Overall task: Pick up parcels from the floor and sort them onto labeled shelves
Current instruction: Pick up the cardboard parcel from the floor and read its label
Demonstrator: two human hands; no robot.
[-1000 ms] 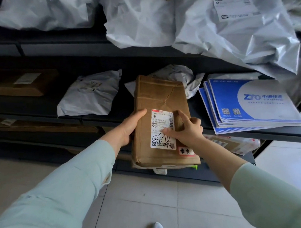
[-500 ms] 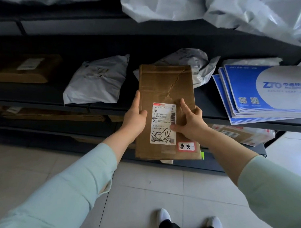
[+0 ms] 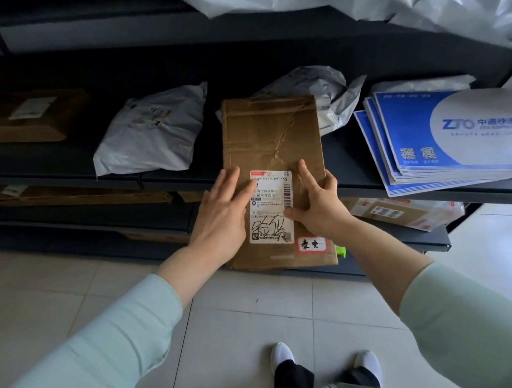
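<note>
Half a second ago the left hand (image 3: 219, 218) clasped the left edge of the brown cardboard parcel (image 3: 274, 177) with the thumb on top; now it lies flat and open on the parcel's upper face, fingers spread, its fingertips just touching the left edge of the white shipping label (image 3: 271, 207). The right hand (image 3: 316, 206) has changed little: it grips the parcel's right edge, forefinger stretched up along the cardboard and thumb pressed at the label's right side. The parcel has moved a little deeper onto the middle shelf (image 3: 177, 183).

The parcel's long axis runs from the person away toward the back of the shelf, slightly skewed. Its far end rests over the shelf between the grey poly bag (image 3: 152, 135) on the left and the stack of blue envelopes (image 3: 419, 147) on the right, with a crumpled grey bag (image 3: 334, 89) just behind it. The near end overhangs the shelf's front edge, above the floor (image 3: 244, 324). The label faces up, its print reading upright toward the person, and a small red-bordered sticker (image 3: 311, 244) sits near the parcel's near right corner.
</note>
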